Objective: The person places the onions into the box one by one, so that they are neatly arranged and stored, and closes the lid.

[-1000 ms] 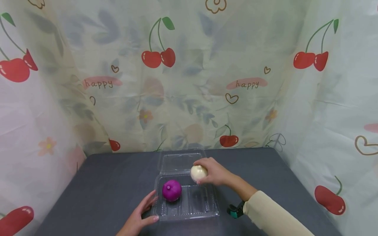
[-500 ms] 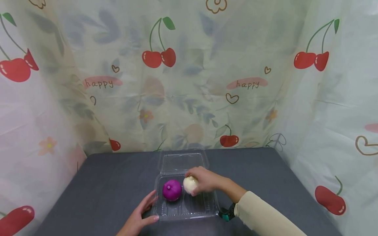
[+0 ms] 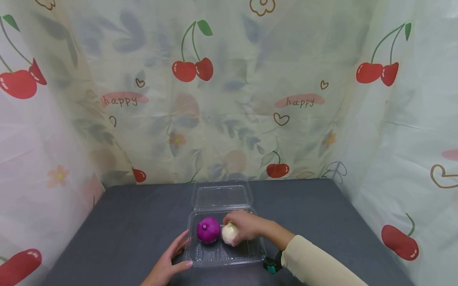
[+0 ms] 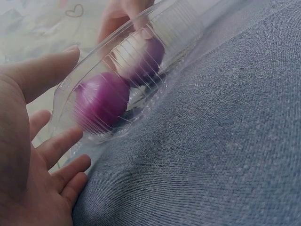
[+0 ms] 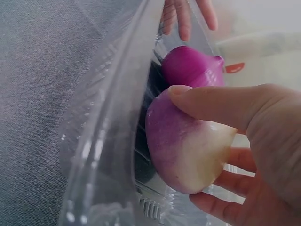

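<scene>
My right hand (image 3: 250, 226) grips a white-and-purple turnip (image 3: 229, 233), fingers at its far side and thumb at the near side. It holds the turnip inside the right half of a clear plastic clamshell box (image 3: 229, 262). In the right wrist view the turnip (image 5: 181, 146) shows a purple lower part and a pale top. Left of it in the box sits a bright purple onion (image 3: 208, 230), very close to the turnip. My left hand (image 3: 167, 260) rests at the box's left side, fingers spread and loosely extended, thumb by the front left corner. The turnip's underside is hidden in the head view.
The box's clear lid (image 3: 222, 197) lies folded back behind it. A dark grey tabletop (image 3: 136, 222) surrounds the box, with a printed curtain (image 3: 229, 119) behind and on both sides. A dark band with a teal piece (image 3: 272, 267) is on the right wrist.
My right hand has carried the turnip leftward and down, from above the box's back right into its right half beside the onion. My left hand and the box have stayed put.
</scene>
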A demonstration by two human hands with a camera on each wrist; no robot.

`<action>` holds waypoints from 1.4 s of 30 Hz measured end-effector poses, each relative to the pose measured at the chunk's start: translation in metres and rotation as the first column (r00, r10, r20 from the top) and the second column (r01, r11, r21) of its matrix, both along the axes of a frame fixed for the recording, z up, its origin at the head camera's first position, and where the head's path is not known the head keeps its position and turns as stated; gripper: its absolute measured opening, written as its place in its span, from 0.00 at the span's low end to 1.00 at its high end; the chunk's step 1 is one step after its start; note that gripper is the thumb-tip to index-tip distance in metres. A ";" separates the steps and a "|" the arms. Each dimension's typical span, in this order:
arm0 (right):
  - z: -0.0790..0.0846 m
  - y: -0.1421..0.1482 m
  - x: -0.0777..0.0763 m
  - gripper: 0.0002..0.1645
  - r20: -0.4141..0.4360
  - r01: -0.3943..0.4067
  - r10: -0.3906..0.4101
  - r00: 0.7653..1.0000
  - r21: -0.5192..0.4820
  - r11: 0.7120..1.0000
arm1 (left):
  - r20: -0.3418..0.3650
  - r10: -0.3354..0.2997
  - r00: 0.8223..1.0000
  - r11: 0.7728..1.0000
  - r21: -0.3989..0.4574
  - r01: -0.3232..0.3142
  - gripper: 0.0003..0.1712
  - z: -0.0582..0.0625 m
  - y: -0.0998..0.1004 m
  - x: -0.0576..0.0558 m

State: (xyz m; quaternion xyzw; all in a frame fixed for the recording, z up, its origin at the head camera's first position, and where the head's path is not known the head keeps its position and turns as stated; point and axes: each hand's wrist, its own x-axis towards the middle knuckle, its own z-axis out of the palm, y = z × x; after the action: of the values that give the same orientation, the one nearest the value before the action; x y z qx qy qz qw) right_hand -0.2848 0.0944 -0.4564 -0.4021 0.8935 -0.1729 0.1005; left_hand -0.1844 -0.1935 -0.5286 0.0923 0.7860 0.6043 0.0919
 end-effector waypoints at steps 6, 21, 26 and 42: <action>0.002 0.000 0.000 0.33 0.029 0.004 -0.005 1.000 0.042 0.999 | -0.017 -0.007 1.000 1.000 0.009 0.007 0.44 -0.002 -0.001 0.000; 0.001 0.003 -0.002 0.28 -0.064 0.010 -0.010 0.998 0.010 1.000 | 0.019 0.006 1.000 1.000 0.003 -0.006 0.45 0.000 0.001 -0.001; 0.001 0.003 -0.002 0.26 -0.096 0.018 -0.016 0.995 0.017 1.000 | 0.048 0.013 0.999 1.000 -0.006 -0.013 0.45 0.002 0.001 -0.001; -0.001 0.013 -0.006 0.25 -0.115 0.003 -0.012 0.993 -0.073 0.997 | -0.015 -0.004 1.000 1.000 -0.013 0.004 0.45 0.002 -0.001 -0.001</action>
State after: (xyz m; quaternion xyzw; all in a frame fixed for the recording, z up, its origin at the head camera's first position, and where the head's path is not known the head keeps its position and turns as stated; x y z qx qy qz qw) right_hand -0.2903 0.1079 -0.4574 -0.4114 0.8925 -0.1820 0.0336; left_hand -0.1851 -0.1943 -0.5269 0.0976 0.7904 0.5984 0.0878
